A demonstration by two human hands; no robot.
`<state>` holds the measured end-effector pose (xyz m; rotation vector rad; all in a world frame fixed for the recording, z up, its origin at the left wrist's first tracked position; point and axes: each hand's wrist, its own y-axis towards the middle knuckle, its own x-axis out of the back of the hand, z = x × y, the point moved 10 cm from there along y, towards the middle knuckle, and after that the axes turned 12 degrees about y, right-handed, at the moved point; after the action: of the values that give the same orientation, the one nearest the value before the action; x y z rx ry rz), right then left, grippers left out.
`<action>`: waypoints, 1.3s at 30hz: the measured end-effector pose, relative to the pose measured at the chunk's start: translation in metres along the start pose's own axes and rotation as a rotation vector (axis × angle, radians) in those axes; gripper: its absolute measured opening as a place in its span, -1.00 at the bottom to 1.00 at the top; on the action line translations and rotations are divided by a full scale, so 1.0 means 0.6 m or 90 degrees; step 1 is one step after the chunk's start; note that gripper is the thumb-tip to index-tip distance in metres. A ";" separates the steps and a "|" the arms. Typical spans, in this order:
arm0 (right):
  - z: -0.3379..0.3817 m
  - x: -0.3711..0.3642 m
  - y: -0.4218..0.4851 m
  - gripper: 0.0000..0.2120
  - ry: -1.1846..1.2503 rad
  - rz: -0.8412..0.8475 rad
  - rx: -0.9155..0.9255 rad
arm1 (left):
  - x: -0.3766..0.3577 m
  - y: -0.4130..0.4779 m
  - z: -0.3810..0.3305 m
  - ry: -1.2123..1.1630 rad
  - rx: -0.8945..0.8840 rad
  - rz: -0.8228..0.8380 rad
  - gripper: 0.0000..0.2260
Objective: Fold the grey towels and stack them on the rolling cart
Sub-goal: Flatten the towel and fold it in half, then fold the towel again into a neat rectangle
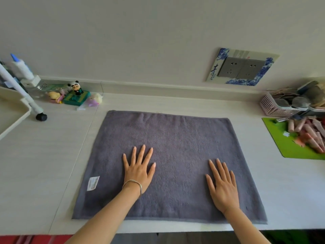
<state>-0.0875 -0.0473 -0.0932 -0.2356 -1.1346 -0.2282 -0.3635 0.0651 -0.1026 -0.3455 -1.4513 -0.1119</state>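
Both hands, left hand (139, 170) and right hand (222, 185), lie flat, fingers spread, on grey towel (168, 138); towel apparently unfolded, stacking pending.

One grey terry towel (175, 138); two grips: left grip (139, 170), right grip (223, 187); two grey wall sockets (231, 68); one green rubber mat (281, 138).

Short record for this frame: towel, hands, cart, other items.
towel: grey towel spread flat on the table, label near its left edge
left hand: flat on the towel, fingers spread
right hand: flat on the towel, fingers straight
cart: tray corner and caster at left; no towel on the visible part
other: figurines at back, pink basket and green mat at right
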 end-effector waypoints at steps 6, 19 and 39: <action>-0.129 0.074 -0.022 -0.42 0.121 -0.072 -0.179 | 0.018 -0.028 -0.119 -0.009 -0.144 -0.003 -0.43; -0.178 0.117 0.045 -0.58 0.439 0.024 -0.330 | 0.009 -0.042 -0.192 -0.015 -0.217 0.053 -0.38; 0.577 0.015 0.035 -0.54 0.825 0.488 0.102 | -0.038 -0.050 0.268 -1.086 0.313 0.008 -0.45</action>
<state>-0.3768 0.0760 0.0530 -0.2902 0.2643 0.3729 -0.5275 0.0817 -0.1072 0.0532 -3.0469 0.7232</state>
